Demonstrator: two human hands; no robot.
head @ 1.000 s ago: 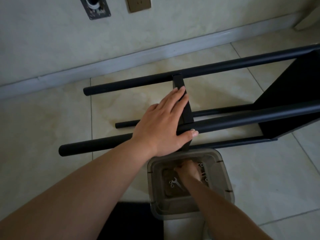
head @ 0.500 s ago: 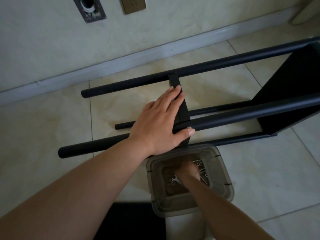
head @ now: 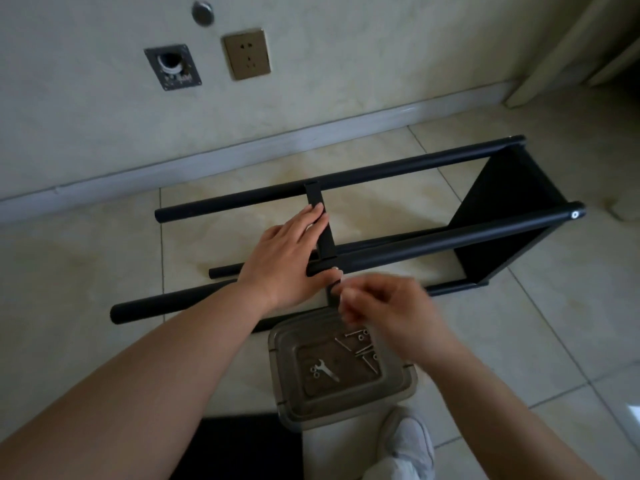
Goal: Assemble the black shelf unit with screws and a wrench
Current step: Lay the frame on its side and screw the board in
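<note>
Black shelf gets a screw next.
Right hand left the box, pinching something blurry; left hand lies flat on bar.

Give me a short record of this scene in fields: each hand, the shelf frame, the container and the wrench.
left hand: flat on the black crossbar, steadying it
right hand: blurred, fingers curled near the crossbar's lower end; contents unclear
shelf frame: lying on its side on the floor
container: clear, holds screws
wrench: in the container, untouched
</note>
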